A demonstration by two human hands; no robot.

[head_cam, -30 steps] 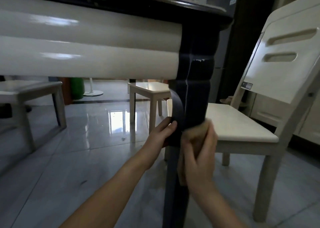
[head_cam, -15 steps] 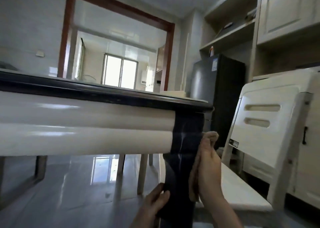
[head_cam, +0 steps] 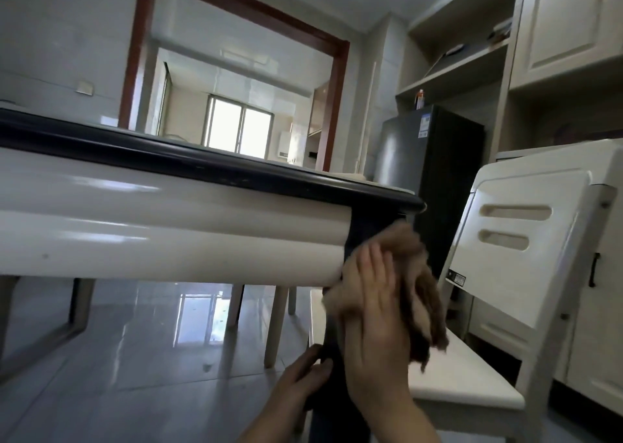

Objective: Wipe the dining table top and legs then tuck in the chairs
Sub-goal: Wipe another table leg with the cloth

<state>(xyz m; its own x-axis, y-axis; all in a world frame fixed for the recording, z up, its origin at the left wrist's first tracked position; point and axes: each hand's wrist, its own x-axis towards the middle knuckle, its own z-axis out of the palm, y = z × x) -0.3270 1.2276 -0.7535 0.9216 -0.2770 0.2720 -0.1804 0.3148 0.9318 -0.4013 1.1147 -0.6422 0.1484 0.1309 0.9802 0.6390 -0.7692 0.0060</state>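
I see the dining table from low down: a dark rim (head_cam: 209, 169) over a glossy cream apron (head_cam: 168, 237), with a dark corner leg (head_cam: 367, 233) at centre right. My right hand (head_cam: 374, 328) presses a brown cloth (head_cam: 414, 287) flat against the upper part of that leg, just under the table corner. Lower down, my left hand (head_cam: 303, 375) grips the same leg from the left side. A cream chair (head_cam: 515, 267) stands right of the leg, pulled out, its seat behind my right hand.
A dark fridge (head_cam: 435, 173) stands behind the table corner, with cream cabinets and open shelves (head_cam: 553, 71) along the right wall. More chair legs (head_cam: 276, 324) show under the table on glossy grey floor tiles. A red-framed doorway (head_cam: 236, 71) opens at the back.
My right hand has slid the cloth up the leg from mid-height to just below the tabletop corner. The view has tilted upward. My left hand keeps its hold lower on the leg.
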